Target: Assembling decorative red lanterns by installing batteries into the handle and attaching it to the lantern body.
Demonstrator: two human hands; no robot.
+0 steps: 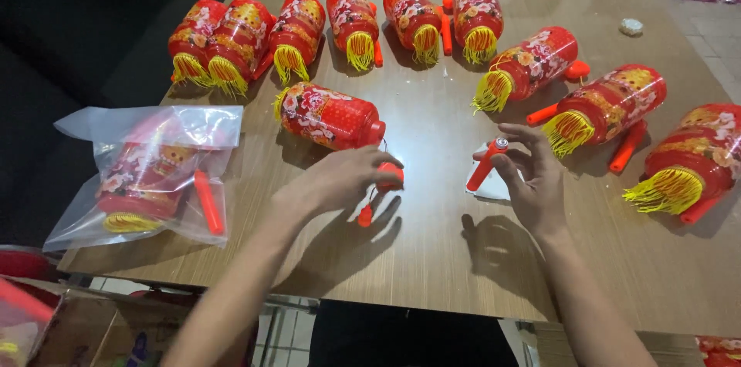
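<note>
The person's left hand (340, 180) is resting over the middle of the brown table (432, 259), its fingers curled around the red end cap (390, 175) of a red lantern (330, 115) lying just beyond it; a short orange piece (365, 216) is hanging below that hand. The right hand (534, 179) is lying palm-up just right of centre, its fingers loosely closed on an orange handle stick (486, 164), which is tilting up over a small white card (491, 186). More red lanterns with yellow tassels are lying in an arc along the far and right sides, the last one (695, 162) sitting close to the right edge. A clear plastic bag (150, 174) holding another lantern is lying at the left edge, partly overhanging the near corner. Bare table is lying open between the two hands and toward the near edge.
</note>
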